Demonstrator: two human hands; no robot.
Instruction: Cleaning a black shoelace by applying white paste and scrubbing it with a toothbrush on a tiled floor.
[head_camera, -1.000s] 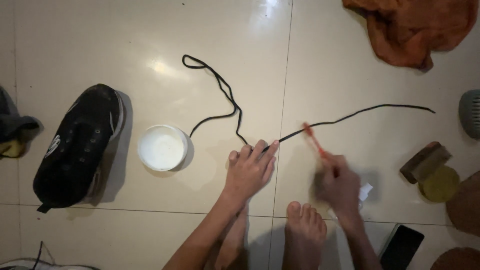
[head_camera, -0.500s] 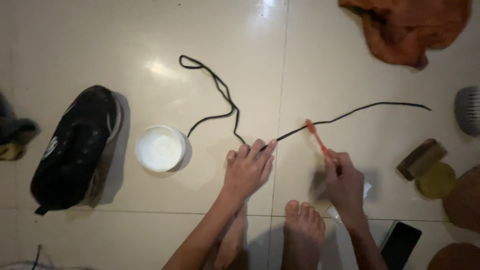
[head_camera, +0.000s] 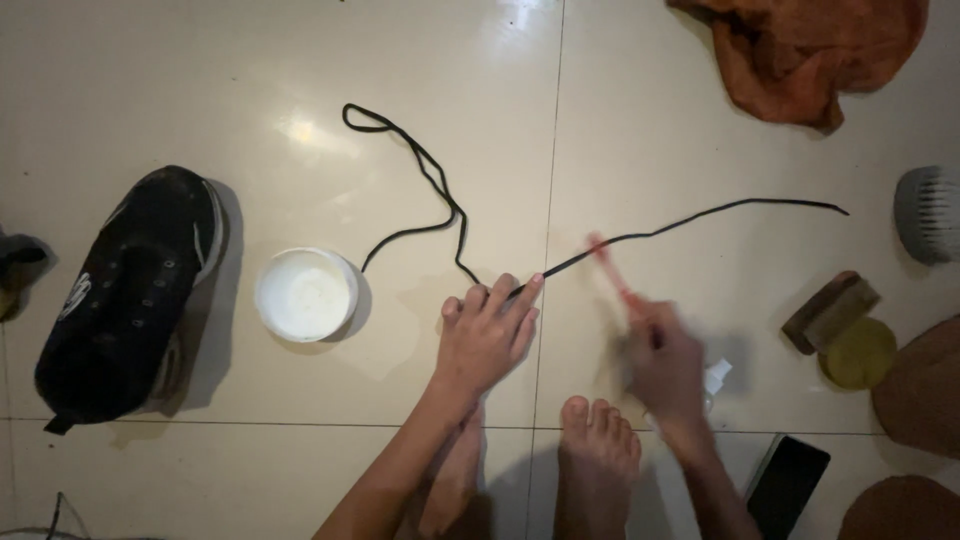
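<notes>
Left hand: the left hand (head_camera: 487, 335) lies flat on the glossy cream tiled floor (head_camera: 250, 80), fingers (head_camera: 527, 293) spread and stretched out, gripping nothing; the fingertips press on the long black shoelace (head_camera: 455, 215).
Right hand: the right hand (head_camera: 665, 365) is blurred, its fingers curled shut around the handle of a thin orange-pink brush (head_camera: 612, 272), whose head sits just beside the lace.
Shoelace: it lies on the floor, looping away from the left hand toward the top of the view, then running from under the fingertips out to the right, past the brush head.
Bowl: a round white bowl of pale liquid (head_camera: 305, 294) stands near the left hand, on its left.
Shoe: a black sports shoe (head_camera: 125, 295) lies on its side beyond the bowl, well apart from the left hand.
Feet: two bare feet (head_camera: 598, 450) rest just below the left hand.
Cloth: a crumpled orange cloth (head_camera: 810, 45) lies well apart, up and to the right.
Other items: a brown block brush (head_camera: 828, 312) touching a yellow round sponge (head_camera: 858, 352), a grey bristle brush (head_camera: 928, 213) and a dark phone (head_camera: 787, 485) lie to the right of the right hand.
</notes>
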